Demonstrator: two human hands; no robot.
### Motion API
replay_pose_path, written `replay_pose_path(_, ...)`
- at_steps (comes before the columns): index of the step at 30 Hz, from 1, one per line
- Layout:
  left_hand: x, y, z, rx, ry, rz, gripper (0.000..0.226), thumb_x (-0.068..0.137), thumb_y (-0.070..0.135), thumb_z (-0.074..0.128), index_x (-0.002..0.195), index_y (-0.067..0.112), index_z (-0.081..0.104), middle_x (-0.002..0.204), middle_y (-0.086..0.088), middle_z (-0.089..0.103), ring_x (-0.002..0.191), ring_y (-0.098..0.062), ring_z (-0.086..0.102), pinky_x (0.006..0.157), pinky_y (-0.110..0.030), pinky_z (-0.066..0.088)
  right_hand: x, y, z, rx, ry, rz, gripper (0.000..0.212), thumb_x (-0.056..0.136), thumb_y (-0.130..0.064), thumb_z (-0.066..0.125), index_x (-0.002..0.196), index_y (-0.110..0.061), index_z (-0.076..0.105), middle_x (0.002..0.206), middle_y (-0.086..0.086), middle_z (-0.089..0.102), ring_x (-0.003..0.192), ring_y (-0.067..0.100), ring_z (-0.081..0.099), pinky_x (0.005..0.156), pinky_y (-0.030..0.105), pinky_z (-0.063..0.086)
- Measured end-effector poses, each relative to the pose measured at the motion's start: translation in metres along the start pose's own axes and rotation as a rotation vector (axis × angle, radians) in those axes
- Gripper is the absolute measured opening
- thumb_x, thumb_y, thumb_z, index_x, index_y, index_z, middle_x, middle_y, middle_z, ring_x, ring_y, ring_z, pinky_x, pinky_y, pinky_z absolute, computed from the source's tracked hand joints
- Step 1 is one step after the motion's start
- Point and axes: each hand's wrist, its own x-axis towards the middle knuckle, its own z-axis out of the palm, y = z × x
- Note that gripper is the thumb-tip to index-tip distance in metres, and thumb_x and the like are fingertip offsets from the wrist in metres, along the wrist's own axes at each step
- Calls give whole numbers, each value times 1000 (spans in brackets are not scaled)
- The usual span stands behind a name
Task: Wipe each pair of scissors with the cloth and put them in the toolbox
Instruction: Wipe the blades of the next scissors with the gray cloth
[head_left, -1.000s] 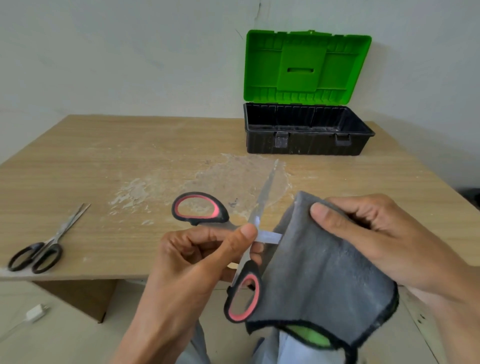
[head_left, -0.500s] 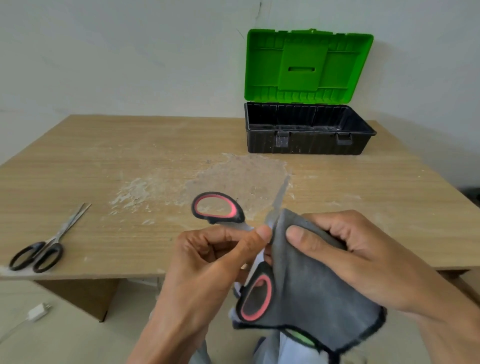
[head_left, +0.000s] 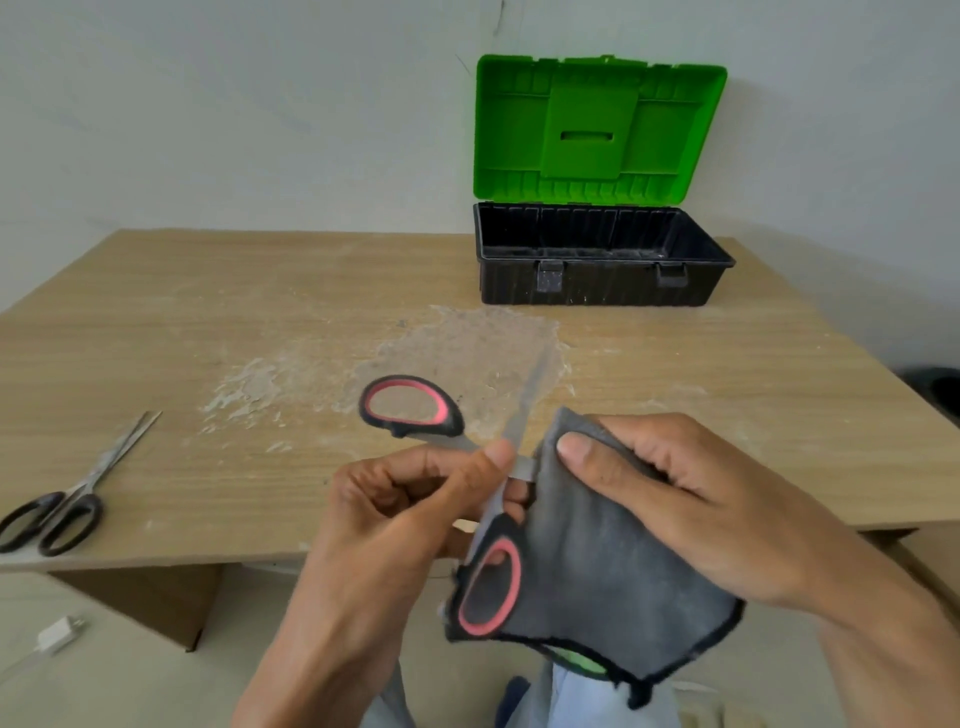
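I count 2 pairs of scissors: 1 red-and-black pair (head_left: 453, 415) and 1 black pair (head_left: 92, 483). I count 1 cloth (head_left: 597, 561), 1 toolbox (head_left: 597, 283), 1 desk (head_left: 208, 322), 1 charger plug (head_left: 57, 634), and 2 hands: left hand (head_left: 395, 519), right hand (head_left: 691, 499).

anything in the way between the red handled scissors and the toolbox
Nothing visible. The left hand holds the red-handled scissors at the front edge of the table; its surface up to the open toolbox shows only a worn patch, and the green lid stands up. The black-handled scissors lie far left, off that path.
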Motion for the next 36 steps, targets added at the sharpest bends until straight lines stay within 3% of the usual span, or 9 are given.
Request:
replay_pose_path(4,2,4,-7,-35,33,5,27,60,32,76,63,5,76,71,-17,74,55,-17,65,46,-23,49,-3,3,-13,14,54,24,66,93,-66,53,79,-3,63,71,29,58,59,49,56,55,53,47)
replay_pose_path(8,1,-1,2,-2,-25,-1,22,67,26,77,64,4,75,69,-16,74,54,-19,66,47,-23,49,-1,-6,7,20,-5,-12,62,98,-67,48,99,-9,71,91,29,69,80,53,66,71,69,53)
replay_pose_path(10,0,-2,1,-11,-26,-14,21,68,24,77,65,3,75,68,-16,73,53,-19,65,46,-22,49,-1,-5,10,-12,-11,-7,66,97,-71,47,103,-9,71,95,27,71,85,51,68,73,68,53)
replay_pose_path(13,0,-4,-2,0,-23,-2,22,67,23,77,67,1,76,72,-19,74,56,-18,67,46,-20,48,-4,-2,3,-90,-5,7,69,93,-74,49,92,-8,70,85,27,68,72,49,65,62,65,50)
replay_pose_path(18,0,-6,5,102,-46,101,18,73,23,76,65,6,77,68,-14,75,58,-16,66,50,-19,47,-8,-6,10,-203,43,-40,68,96,-74,41,92,-12,68,81,18,67,70,40,62,63,57,50)
replay_pose_path(25,1,-4,3,70,-5,135,20,69,26,76,64,6,77,70,-15,75,58,-17,68,49,-20,49,-9,-13,-2,-216,46,-45,60,95,-64,51,86,-8,69,72,18,62,61,39,56,53,50,43)
replay_pose_path(28,1,-3,5,74,-17,138,23,69,27,77,63,4,75,66,-15,73,52,-14,63,48,-18,46,-8,-19,5,-224,61,-88,55,97,-63,48,79,-12,63,67,13,58,56,32,51,52,48,42)
replay_pose_path(32,1,-3,-2,46,21,137,25,65,29,77,68,4,77,70,-17,74,57,-19,68,52,-23,52,-5,-21,2,-206,26,-80,50,97,-59,51,76,-14,62,62,9,53,51,25,46,51,45,39)
replay_pose_path(36,-1,-4,1,65,40,147,23,67,27,76,68,3,78,70,-16,75,58,-18,69,50,-19,50,-8,-19,0,-258,56,-72,53,94,-61,52,71,-14,55,57,0,42,50,9,38,49,31,32)
